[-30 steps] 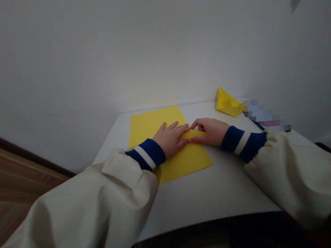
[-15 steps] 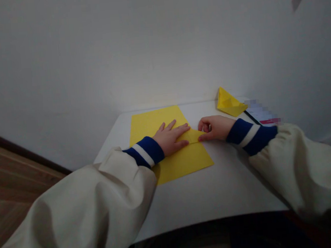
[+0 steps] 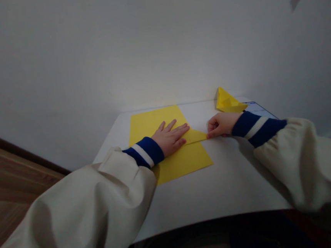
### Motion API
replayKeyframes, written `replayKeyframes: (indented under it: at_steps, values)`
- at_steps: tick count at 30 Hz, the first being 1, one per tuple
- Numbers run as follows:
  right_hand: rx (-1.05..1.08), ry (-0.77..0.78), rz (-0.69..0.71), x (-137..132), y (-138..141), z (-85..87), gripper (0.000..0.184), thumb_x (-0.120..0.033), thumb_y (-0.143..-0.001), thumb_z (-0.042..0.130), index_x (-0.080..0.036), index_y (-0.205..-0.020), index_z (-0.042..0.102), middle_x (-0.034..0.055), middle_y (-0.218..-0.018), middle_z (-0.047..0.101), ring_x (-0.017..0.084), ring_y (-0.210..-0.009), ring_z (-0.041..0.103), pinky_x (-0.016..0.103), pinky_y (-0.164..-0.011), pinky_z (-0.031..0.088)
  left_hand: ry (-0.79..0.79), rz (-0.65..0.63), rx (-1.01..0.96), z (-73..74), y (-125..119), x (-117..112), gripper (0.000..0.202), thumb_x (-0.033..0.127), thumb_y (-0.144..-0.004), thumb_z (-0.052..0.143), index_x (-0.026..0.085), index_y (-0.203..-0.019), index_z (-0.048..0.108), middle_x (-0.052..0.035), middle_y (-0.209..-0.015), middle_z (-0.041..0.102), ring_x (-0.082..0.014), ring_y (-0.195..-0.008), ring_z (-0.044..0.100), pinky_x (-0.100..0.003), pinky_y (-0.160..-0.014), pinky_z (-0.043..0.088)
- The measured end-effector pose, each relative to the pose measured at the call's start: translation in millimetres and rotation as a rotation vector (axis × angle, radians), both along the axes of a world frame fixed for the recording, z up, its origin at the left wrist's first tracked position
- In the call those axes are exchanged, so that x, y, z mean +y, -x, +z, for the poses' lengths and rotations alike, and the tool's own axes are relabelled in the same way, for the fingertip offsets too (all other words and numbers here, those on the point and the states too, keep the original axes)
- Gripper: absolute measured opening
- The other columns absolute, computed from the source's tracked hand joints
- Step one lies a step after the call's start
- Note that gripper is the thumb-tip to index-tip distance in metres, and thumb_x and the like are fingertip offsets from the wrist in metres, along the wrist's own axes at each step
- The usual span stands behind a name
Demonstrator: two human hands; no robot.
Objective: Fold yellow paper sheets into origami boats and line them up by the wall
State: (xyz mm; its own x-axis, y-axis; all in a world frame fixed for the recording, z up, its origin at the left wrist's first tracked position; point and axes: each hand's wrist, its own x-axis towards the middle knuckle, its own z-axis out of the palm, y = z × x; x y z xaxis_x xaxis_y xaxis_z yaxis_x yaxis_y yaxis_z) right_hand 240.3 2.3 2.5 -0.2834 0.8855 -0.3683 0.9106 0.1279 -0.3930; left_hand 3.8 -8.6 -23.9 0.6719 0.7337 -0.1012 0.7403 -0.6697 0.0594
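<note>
A yellow sheet of paper (image 3: 186, 162) lies flat on the white table. On top of it rests a folded piece of yellow paper (image 3: 195, 136), its narrow point reaching past the sheet's right edge. My left hand (image 3: 171, 137) lies flat with fingers spread, pressing on the folded paper and covering part of it. At the pointed tip, my right hand (image 3: 220, 125) pinches the folded paper between thumb and bent fingers.
A finished-looking yellow paper boat (image 3: 228, 101) stands at the back right of the white table (image 3: 217, 189). Partly behind my right sleeve is a device with a lit screen (image 3: 259, 110). A pale wall (image 3: 158, 47) rises behind the table.
My right hand has slid a little to the right along the folded paper, out to its tip, and its fingers have closed. My left hand has stayed almost in place.
</note>
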Motion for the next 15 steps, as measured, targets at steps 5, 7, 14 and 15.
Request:
replayKeyframes:
  at_steps: [5,7,14,15]
  values:
    - [0.103,0.114,-0.018,0.6,-4.5,-3.1,0.025,-0.04,-0.067,0.069,-0.019,-0.063,0.054,-0.0028,-0.052,0.056,0.008,-0.042,0.05,0.022,-0.042,0.039,0.028,-0.024,0.023,-1.3,1.6,4.6,0.055,0.043,-0.092,0.026,0.027,-0.144,0.017,0.0015,-0.151,0.018,-0.0312,-0.139,0.006,-0.059,-0.108,0.007]
    - [0.121,0.162,-0.031,1.5,-8.3,-5.0,0.028,-0.042,-0.067,0.069,-0.02,-0.063,0.053,-0.0028,-0.052,0.057,0.008,-0.042,0.051,0.022,-0.043,0.041,0.036,-0.032,0.022,-3.0,2.7,6.2,0.056,0.043,-0.092,0.026,0.028,-0.144,0.015,0.0015,-0.151,0.018,-0.031,-0.139,0.006,-0.06,-0.107,0.006]
    - [0.128,0.215,-0.075,6.0,-18.3,-9.8,0.03,-0.042,-0.065,0.07,-0.02,-0.065,0.05,-0.0041,-0.049,0.056,0.008,-0.041,0.05,0.022,-0.042,0.04,0.008,-0.05,0.023,-7.6,4.8,6.2,0.055,0.042,-0.092,0.023,0.027,-0.145,0.014,0.002,-0.151,0.017,-0.0306,-0.139,0.007,-0.059,-0.108,0.006]
    - [0.144,0.226,-0.065,6.2,-18.3,-10.0,0.029,-0.041,-0.065,0.07,-0.02,-0.067,0.05,-0.0043,-0.048,0.056,0.009,-0.041,0.05,0.022,-0.042,0.041,0.002,-0.049,0.025,-7.7,5.1,5.8,0.055,0.041,-0.092,0.023,0.027,-0.145,0.015,0.0021,-0.151,0.017,-0.0306,-0.139,0.007,-0.059,-0.108,0.006]
